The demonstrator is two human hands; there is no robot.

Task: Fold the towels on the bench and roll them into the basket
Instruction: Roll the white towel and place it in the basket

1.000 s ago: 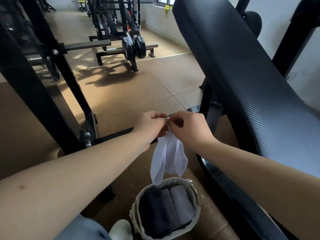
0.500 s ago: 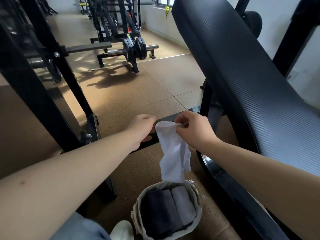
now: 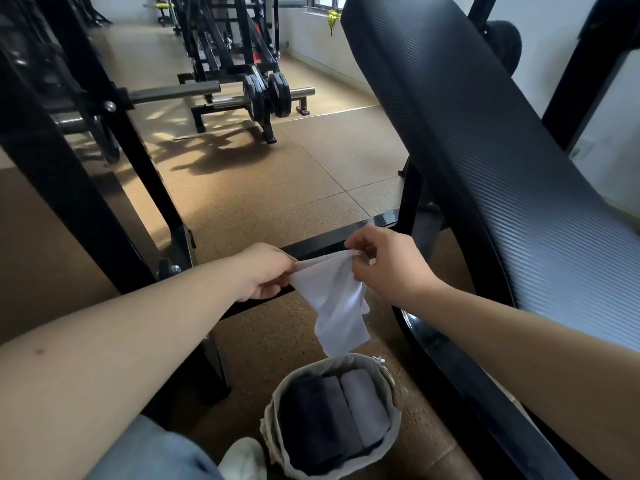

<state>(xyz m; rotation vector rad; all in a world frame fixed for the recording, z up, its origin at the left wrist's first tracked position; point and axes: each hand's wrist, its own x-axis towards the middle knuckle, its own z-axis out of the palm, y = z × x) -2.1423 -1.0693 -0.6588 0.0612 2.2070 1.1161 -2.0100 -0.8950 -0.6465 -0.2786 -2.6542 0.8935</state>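
At your feet, just beside your white shoe (image 3: 242, 457), the basket (image 3: 393, 438) is sitting on the floor close to the bench's base, probably so each finished roll needs only a short drop. Rolled towels (image 3: 363, 407) in dark and grey shades are lying side by side inside it, packed lengthwise to save room.

Above it, the white towel (image 3: 332, 299) is hanging in the air, not on the pad and not in the basket. Its lowest corner is dangling just over the basket's far rim; whether it is touching, I cannot tell.

Your left hand (image 3: 266, 271) is pinching one end of the towel's upper edge with its fingers curled. Your right hand (image 3: 388, 265) is pinching the other end between thumb and fingertips. You are keeping the two hands near each other, so the top edge is running short between them while the rest is drooping in loose, bunched folds. Holding it by the top is letting its own weight pull the cloth down, which I judge is helping you find the corners before any fold.

To your right, the black bench (image 3: 485, 150) is rising away at a slant, within reach of that arm; the fold is not yet begun there. Beyond the frame bar (image 3: 329, 242) behind your hands, a loaded barbell (image 3: 266, 95) is resting far across the floor.
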